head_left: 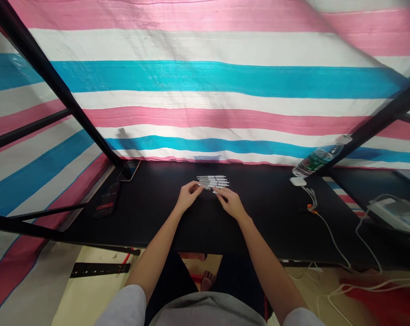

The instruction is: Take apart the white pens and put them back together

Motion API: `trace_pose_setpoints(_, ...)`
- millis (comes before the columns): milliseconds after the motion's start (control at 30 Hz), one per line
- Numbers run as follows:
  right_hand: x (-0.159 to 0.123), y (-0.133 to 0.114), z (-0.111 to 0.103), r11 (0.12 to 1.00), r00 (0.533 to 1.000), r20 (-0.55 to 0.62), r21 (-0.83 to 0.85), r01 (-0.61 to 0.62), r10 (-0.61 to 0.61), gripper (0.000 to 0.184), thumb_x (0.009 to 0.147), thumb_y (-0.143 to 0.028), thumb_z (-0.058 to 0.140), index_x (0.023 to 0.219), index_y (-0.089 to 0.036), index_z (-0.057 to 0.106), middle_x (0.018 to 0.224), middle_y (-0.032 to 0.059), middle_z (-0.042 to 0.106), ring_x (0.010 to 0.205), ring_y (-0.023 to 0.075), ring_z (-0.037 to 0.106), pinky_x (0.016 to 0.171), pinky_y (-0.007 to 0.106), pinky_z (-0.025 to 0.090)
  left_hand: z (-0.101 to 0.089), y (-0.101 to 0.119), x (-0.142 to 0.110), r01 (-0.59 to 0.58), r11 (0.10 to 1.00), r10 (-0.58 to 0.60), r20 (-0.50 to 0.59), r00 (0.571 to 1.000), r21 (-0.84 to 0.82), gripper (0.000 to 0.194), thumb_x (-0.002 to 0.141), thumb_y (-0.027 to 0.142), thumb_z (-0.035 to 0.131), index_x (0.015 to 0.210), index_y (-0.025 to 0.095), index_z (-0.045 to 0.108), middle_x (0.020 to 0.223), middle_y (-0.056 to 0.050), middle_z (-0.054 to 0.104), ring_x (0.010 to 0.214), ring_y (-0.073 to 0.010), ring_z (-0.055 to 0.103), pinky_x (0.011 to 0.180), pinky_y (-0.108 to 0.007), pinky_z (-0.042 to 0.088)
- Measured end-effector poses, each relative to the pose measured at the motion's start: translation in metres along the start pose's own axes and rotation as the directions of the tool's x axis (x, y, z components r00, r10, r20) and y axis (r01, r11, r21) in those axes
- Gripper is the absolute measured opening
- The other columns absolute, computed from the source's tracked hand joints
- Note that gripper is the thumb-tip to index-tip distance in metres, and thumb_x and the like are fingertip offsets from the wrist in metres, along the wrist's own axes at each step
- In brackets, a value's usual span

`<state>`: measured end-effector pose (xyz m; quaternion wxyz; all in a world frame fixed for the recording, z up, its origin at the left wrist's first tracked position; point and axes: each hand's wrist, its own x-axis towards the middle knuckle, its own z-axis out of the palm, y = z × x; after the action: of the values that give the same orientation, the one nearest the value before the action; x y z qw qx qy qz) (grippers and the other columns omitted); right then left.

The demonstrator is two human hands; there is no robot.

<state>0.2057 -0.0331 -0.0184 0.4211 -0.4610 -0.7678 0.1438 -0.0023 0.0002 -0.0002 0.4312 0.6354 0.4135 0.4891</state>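
Several white-and-grey pens (213,177) lie side by side in a row on the black tabletop (157,217), pointing left to right. At the near side of that row, my left hand (188,197) is closed, thumb and fingers pinching the left end of a pen (207,187). My right hand (231,202) is closed at the right, its fingertips on a small white end near the same pen. Whether both hands grip one pen or two separate pieces is too small to tell. My fingers partly cover the nearest pens.
Two phones, one dark with a lit screen (107,200) and another (129,170), lie at the left. A tilted water bottle (316,160) and a white charger (297,181) with cables (330,231) are at the right. Black frame posts (60,86) and striped sheeting surround the table.
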Motion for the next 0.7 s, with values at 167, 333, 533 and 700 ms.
trace_pose_setpoints(167, 0.000, 0.003, 0.001, 0.999, 0.999, -0.040, 0.035, -0.003, 0.005, 0.028, 0.092, -0.023, 0.048, 0.113, -0.024, 0.067, 0.105, 0.0072, 0.070, 0.098, 0.0215, 0.065, 0.089, 0.037, 0.052, -0.002, 0.002, 0.004, 0.033, 0.979, -0.055, -0.109, 0.992, -0.200, 0.028, 0.077, 0.042, 0.069, 0.087, 0.016, 0.069, 0.078, -0.005, 0.066, 0.070, -0.0146, 0.061, 0.066, -0.027, 0.047)
trace_pose_setpoints(333, 0.000, 0.002, 0.000, 0.998, 1.000, -0.020, 0.057, 0.002, -0.001, 0.031, 0.094, -0.024, 0.046, 0.119, -0.025, 0.065, 0.105, 0.0074, 0.069, 0.097, 0.0205, 0.065, 0.087, 0.035, 0.052, -0.004, -0.005, 0.007, 0.034, 0.946, -0.094, -0.173, 0.980, -0.322, 0.028, 0.077, 0.040, 0.069, 0.089, 0.015, 0.068, 0.083, -0.006, 0.066, 0.075, -0.0155, 0.061, 0.066, -0.027, 0.048)
trace_pose_setpoints(533, 0.001, 0.000, -0.001, 0.998, 0.999, -0.045, 0.065, -0.016, 0.019, 0.031, 0.095, -0.025, 0.044, 0.116, -0.024, 0.066, 0.100, 0.0076, 0.068, 0.088, 0.0187, 0.064, 0.076, 0.031, 0.054, -0.007, -0.007, 0.011, 0.017, 0.846, -0.216, -0.313, 0.925, -0.533, 0.011, 0.076, 0.026, 0.060, 0.075, 0.016, 0.057, 0.077, -0.003, 0.062, 0.069, -0.0123, 0.060, 0.069, -0.027, 0.048)
trace_pose_setpoints(700, 0.002, -0.003, -0.003, 0.996, 0.995, -0.082, 0.081, -0.045, 0.052, 0.032, 0.093, -0.024, 0.043, 0.118, -0.024, 0.064, 0.103, 0.0076, 0.068, 0.090, 0.0192, 0.065, 0.078, 0.032, 0.054, -0.006, -0.004, 0.011, 0.084, 0.781, -0.257, -0.196, 0.946, -0.619, 0.009, 0.073, 0.020, 0.060, 0.074, 0.018, 0.051, 0.056, 0.006, 0.040, 0.049, -0.0064, 0.040, 0.050, -0.021, 0.033)
